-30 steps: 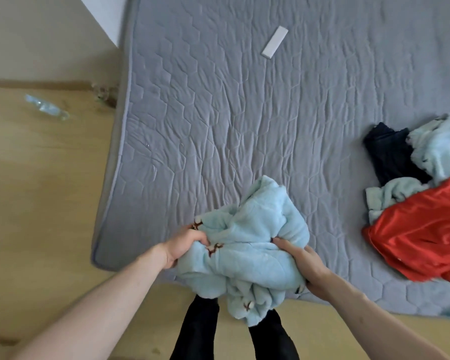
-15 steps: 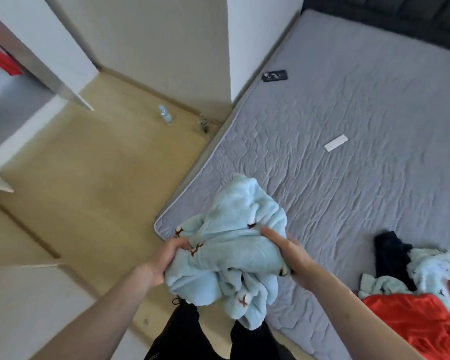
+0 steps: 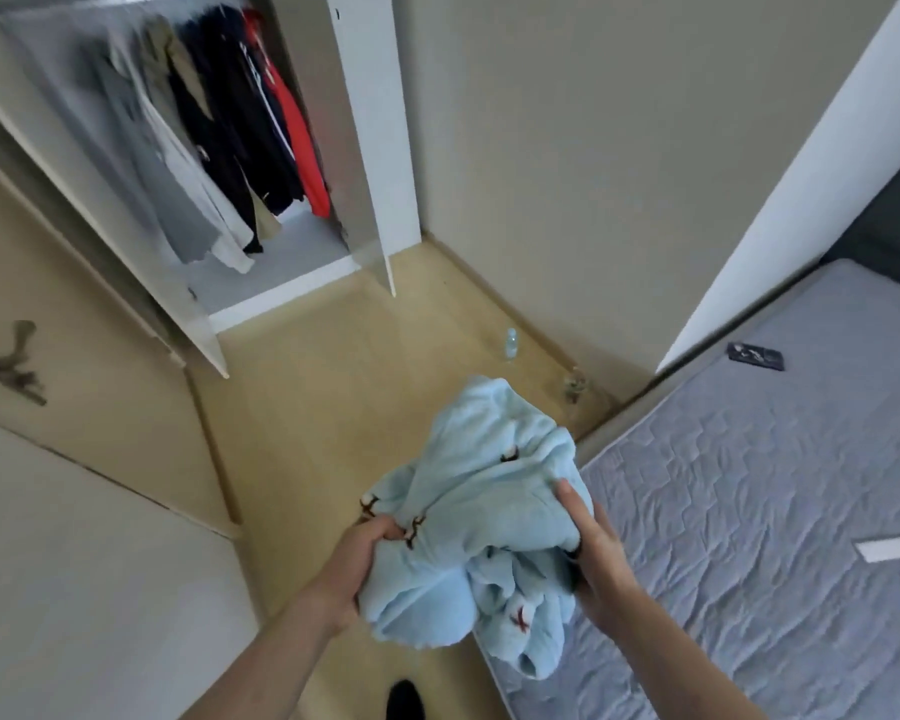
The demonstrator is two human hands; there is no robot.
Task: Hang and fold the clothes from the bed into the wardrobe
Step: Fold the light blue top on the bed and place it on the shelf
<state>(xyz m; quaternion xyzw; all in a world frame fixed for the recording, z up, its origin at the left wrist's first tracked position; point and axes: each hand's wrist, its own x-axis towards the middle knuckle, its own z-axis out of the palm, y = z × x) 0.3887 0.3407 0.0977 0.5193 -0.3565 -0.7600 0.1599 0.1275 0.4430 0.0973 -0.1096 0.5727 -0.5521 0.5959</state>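
Wardrobe (image 3: 302, 262) open, holds hung clothes (image 3: 230, 132), blurred; left hand (image 3: 357, 556), right hand (image 3: 596, 550) grip blue fleece garment (image 3: 468, 517).

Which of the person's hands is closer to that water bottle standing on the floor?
Left, though not by much. The left hand grips the light blue garment below and left of the bottle; the right hand holds it further toward the bed.

Both hands held out in front, gripping from either side

The left hand (image 3: 363, 550) reached in from the lower left on a bare forearm, its fingers curled tight into the light blue garment (image 3: 481, 517). The right hand (image 3: 591, 550) came from the lower right, fingers laid along the garment's other side, thumb hidden, bare forearm angled inward. A dark foot showed below.
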